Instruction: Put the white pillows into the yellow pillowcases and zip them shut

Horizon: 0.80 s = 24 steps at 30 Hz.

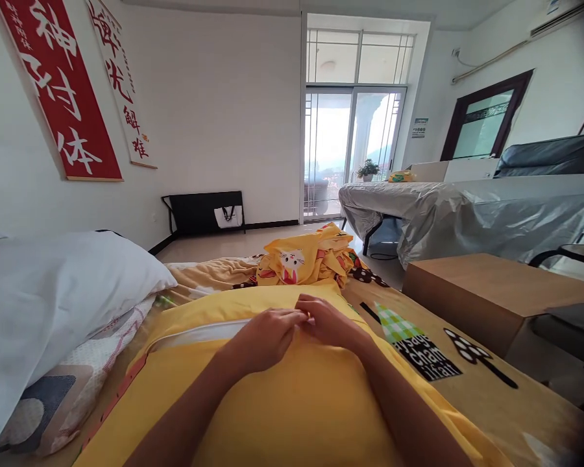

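A yellow pillowcase (292, 402) lies in front of me, plump with a white pillow (202, 332) that shows through a long slit on its left half. My left hand (272, 334) pinches the edge of the slit, fingers pressed together. Right beside it, fingertips almost touching, my right hand (326, 321) is also closed on the pillowcase's edge. Any zip pull between the fingertips is hidden. Beyond both hands sits a crumpled heap of yellow bedding (306, 256) with a white cat-like face printed on it.
A patterned blanket (370, 350) covers the bed. White pillows (73, 292) are at left. A cardboard box (506, 279) stands along the right side, near a plastic-covered table (467, 201). Against the far wall leans a black folded panel (194, 213) with a white bag (228, 216).
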{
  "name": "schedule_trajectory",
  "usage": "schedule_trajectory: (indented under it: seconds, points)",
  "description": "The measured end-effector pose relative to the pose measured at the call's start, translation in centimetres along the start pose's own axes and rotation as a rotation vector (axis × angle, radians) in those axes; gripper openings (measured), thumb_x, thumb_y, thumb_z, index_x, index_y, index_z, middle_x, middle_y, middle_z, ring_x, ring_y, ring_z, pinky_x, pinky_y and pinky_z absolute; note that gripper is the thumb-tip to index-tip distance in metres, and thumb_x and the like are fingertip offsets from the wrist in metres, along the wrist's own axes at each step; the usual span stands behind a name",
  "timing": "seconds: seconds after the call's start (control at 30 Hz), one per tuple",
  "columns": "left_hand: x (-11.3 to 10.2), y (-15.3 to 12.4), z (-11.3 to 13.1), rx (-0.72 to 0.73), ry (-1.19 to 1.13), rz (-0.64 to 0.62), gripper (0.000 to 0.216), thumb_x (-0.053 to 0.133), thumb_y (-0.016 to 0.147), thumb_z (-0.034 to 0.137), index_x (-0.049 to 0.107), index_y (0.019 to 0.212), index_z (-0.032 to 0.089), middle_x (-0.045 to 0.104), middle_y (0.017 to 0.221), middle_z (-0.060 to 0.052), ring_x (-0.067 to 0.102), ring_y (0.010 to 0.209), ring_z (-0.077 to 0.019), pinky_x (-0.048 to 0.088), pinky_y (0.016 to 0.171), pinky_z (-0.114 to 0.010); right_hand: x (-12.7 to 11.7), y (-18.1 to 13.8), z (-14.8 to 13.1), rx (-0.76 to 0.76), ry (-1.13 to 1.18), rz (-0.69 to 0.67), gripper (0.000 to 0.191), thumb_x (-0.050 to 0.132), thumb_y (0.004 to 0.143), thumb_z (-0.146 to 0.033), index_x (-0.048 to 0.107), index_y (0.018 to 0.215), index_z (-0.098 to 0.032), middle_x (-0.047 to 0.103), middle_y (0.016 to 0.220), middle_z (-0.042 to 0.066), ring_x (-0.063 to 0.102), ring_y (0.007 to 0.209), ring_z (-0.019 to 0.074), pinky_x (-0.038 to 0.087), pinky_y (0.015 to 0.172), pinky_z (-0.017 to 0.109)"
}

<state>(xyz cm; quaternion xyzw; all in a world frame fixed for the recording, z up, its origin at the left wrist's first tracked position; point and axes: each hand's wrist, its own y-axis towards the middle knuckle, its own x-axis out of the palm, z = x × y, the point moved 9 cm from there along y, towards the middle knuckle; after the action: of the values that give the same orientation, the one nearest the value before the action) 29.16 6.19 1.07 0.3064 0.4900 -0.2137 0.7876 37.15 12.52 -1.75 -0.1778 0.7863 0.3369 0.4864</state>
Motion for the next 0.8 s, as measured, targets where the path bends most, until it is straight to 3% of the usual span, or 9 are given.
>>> schedule_trajectory:
  seconds: [0.13,0.27,0.4,0.57,0.67,0.8]
  points:
    - [3.8,1.4,-3.4,-0.102,-0.103,0.064,0.029,0.039,0.091,0.024,0.067,0.097,0.019,0.067,0.093,-0.005,0.061,0.086,-0.0173,0.046,0.080,-0.028,2.0,-1.0,1.3,0.033,0.179,-0.033,0.019,0.050,0.086,-0.025,0.064,0.075,-0.017,0.063,0.075,0.002,0.052,0.067,0.0124,0.037,0.063,0.023]
    - [5.1,0.0,-5.9,-0.154,-0.273,0.134,0.024,0.045,0.091,0.028,0.066,0.093,0.019,0.064,0.092,-0.003,0.057,0.089,-0.0152,0.042,0.082,-0.025,0.8,-3.2,2.5,0.027,0.178,-0.142,0.030,0.044,0.091,-0.033,0.067,0.078,-0.019,0.066,0.076,0.003,0.054,0.071,0.0145,0.038,0.067,0.025]
    - [5.3,-0.4,-5.5,-0.140,-0.300,0.092,0.015,0.052,0.087,0.029,0.064,0.093,0.020,0.062,0.096,-0.002,0.055,0.093,-0.0158,0.040,0.086,-0.026,-1.3,-5.6,4.8,0.133,0.138,-0.185,0.028,0.043,0.091,-0.034,0.068,0.086,-0.023,0.067,0.086,0.003,0.058,0.081,0.0172,0.039,0.078,0.029]
    - [5.7,-0.5,-4.7,-0.149,-0.160,0.025,0.013,0.059,0.082,0.030,0.055,0.089,0.020,0.058,0.100,-0.002,0.051,0.096,-0.0181,0.040,0.086,-0.030,-1.9,-6.5,6.0,0.117,0.102,-0.195,0.021,0.055,0.078,-0.021,0.066,0.096,-0.024,0.058,0.109,0.005,0.053,0.102,0.0202,0.037,0.092,0.034]
    - [5.7,-0.4,-3.7,-0.139,-0.026,-0.019,0.006,0.055,0.082,0.022,0.050,0.081,0.020,0.058,0.098,-0.002,0.050,0.095,-0.0183,0.040,0.086,-0.031,-2.1,-6.3,6.4,0.130,0.039,-0.150,0.021,0.052,0.075,-0.015,0.066,0.087,-0.023,0.058,0.098,0.004,0.053,0.098,0.0191,0.035,0.093,0.035]
    - [5.1,0.6,-1.3,-0.095,0.277,-0.058,0.010,0.044,0.083,0.014,0.052,0.080,0.019,0.059,0.097,-0.005,0.050,0.093,-0.0216,0.041,0.086,-0.038,-1.9,-5.9,6.7,0.103,0.024,-0.113,0.019,0.049,0.071,-0.008,0.063,0.074,-0.020,0.058,0.077,0.001,0.052,0.075,0.0142,0.037,0.082,0.031]
